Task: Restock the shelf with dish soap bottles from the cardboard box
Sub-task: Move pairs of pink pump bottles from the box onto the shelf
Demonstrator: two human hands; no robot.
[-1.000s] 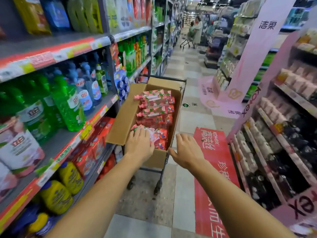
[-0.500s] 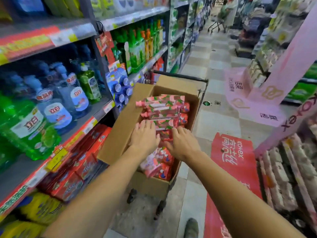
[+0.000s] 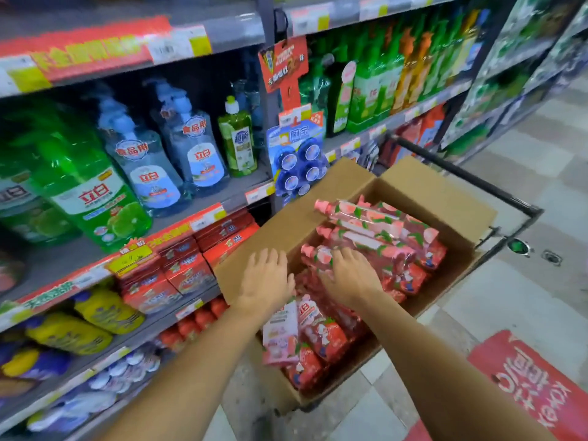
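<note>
Several rows of bottles fill the shelf (image 3: pixel 222 198) left of the cardboard box (image 3: pixel 439 198). Farthest left of the box stand big green bottles (image 3: pixel 92 192) with white labels reading 立白; nearer it, pale blue pump bottles (image 3: pixel 152 167) carry the same 立白 mark and a round red badge, 食品用. A slim green bottle (image 3: pixel 238 141) with a white cap stands closest to the box on that level. Red cartons (image 3: pixel 187 268) sit on the level below, yellow bottles (image 3: pixel 95 313) lower still. A hanging pack of blue discs (image 3: pixel 299 167) dangles just left of the box's far flap.

The left hand (image 3: pixel 265 281) lies flat on the box's left flap, grip wide and holding nothing. Inside the box, pink dish soap bottles (image 3: pixel 375 233) printed with peaches and strawberries lie on their sides, stacked. The right hand (image 3: pixel 348 275) rests on them, fingers spread, not curled round any. The box rides in a black-framed cart (image 3: pixel 496 198). Right of the box, a red floor sticker (image 3: pixel 534 386) shows partly; its lettering is too blurred to read.
</note>
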